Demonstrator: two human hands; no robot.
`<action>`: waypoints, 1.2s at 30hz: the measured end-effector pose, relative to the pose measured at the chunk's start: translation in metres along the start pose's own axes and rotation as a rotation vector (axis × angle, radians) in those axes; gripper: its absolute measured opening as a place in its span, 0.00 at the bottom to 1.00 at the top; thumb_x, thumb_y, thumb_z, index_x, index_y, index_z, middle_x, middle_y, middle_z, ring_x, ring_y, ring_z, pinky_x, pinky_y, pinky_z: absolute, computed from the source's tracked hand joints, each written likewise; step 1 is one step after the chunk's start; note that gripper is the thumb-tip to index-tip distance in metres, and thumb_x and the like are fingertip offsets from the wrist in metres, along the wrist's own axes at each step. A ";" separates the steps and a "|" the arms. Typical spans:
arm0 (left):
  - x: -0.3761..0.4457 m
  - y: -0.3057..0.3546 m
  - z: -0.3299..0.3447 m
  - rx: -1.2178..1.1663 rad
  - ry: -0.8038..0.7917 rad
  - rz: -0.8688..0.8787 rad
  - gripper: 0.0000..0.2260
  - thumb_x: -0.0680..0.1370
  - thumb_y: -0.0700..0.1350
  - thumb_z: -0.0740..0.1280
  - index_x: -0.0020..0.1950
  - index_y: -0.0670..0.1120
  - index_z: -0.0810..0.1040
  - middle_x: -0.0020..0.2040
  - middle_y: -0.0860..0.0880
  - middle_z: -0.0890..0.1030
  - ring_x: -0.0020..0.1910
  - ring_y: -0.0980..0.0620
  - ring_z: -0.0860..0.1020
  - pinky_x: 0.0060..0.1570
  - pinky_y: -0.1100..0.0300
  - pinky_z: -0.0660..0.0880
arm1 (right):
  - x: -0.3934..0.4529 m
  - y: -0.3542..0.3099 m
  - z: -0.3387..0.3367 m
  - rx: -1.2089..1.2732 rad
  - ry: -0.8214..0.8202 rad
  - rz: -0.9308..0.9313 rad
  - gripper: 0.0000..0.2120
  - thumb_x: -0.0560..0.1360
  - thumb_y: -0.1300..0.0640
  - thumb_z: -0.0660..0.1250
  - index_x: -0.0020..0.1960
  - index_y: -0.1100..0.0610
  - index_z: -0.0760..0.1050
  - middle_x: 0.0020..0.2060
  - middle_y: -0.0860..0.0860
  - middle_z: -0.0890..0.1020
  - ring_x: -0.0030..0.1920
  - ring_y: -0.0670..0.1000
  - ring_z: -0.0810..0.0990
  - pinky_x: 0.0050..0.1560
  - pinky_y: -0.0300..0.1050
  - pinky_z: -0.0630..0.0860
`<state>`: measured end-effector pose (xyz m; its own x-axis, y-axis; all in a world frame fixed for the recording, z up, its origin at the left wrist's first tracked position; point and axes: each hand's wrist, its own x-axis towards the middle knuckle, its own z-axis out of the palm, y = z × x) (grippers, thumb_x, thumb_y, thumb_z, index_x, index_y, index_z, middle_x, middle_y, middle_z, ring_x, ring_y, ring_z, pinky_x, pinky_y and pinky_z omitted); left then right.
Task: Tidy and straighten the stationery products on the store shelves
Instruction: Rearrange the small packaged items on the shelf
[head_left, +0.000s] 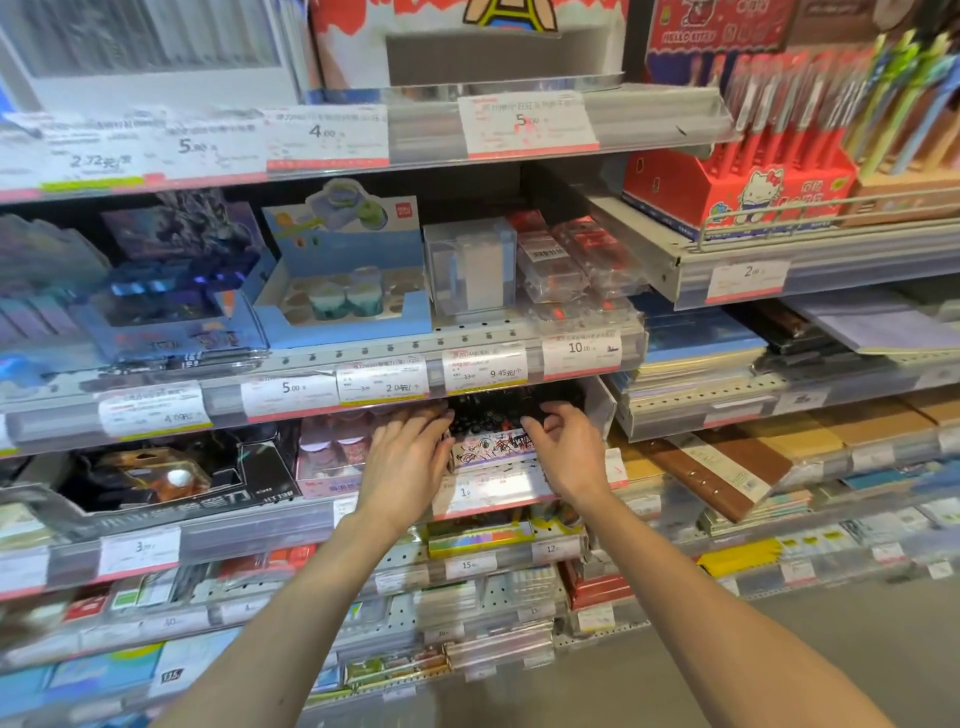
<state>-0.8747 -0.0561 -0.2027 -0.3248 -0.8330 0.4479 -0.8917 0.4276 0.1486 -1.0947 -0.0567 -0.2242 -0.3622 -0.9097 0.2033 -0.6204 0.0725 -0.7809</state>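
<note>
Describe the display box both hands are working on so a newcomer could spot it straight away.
Find the light blue tape display box on the middle shelf, then drop one shelf and go right. The doodle-printed box sits between the left hand and right hand. Unlike the pink box beside it, it holds small black items.

Price tags (581, 349) on the shelf rails read 10.00, 9.45, 5.00; a red sign (691, 35) says HELLO KITTY.

Above both grips, the small black items (498, 410) in the white graffiti-printed display box (493, 446) were too blurred to identify. The left grip's fingertips (439, 415) were hidden among them.
</note>
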 end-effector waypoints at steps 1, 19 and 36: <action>-0.001 0.000 0.001 -0.004 0.012 0.000 0.14 0.80 0.47 0.67 0.65 0.46 0.79 0.59 0.48 0.82 0.54 0.42 0.77 0.50 0.49 0.72 | 0.000 0.004 -0.003 -0.036 -0.036 -0.048 0.22 0.77 0.45 0.68 0.65 0.57 0.76 0.46 0.49 0.81 0.46 0.46 0.80 0.50 0.46 0.77; -0.006 0.000 0.011 -0.050 0.083 -0.023 0.15 0.80 0.46 0.67 0.66 0.47 0.78 0.62 0.50 0.80 0.56 0.45 0.76 0.54 0.51 0.72 | 0.020 0.017 -0.008 -0.553 -0.027 -0.464 0.16 0.80 0.54 0.63 0.66 0.55 0.77 0.67 0.52 0.77 0.70 0.55 0.69 0.69 0.51 0.66; -0.011 0.007 0.004 -0.160 0.091 -0.121 0.14 0.79 0.44 0.67 0.65 0.46 0.78 0.57 0.49 0.81 0.55 0.45 0.73 0.57 0.50 0.71 | -0.009 0.015 -0.012 -0.317 -0.047 -0.344 0.24 0.80 0.47 0.63 0.71 0.59 0.70 0.66 0.56 0.76 0.68 0.56 0.71 0.70 0.52 0.66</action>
<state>-0.8784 -0.0455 -0.2102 -0.1821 -0.8496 0.4950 -0.8586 0.3828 0.3411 -1.1093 -0.0423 -0.2302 -0.0711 -0.9197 0.3861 -0.8833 -0.1218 -0.4527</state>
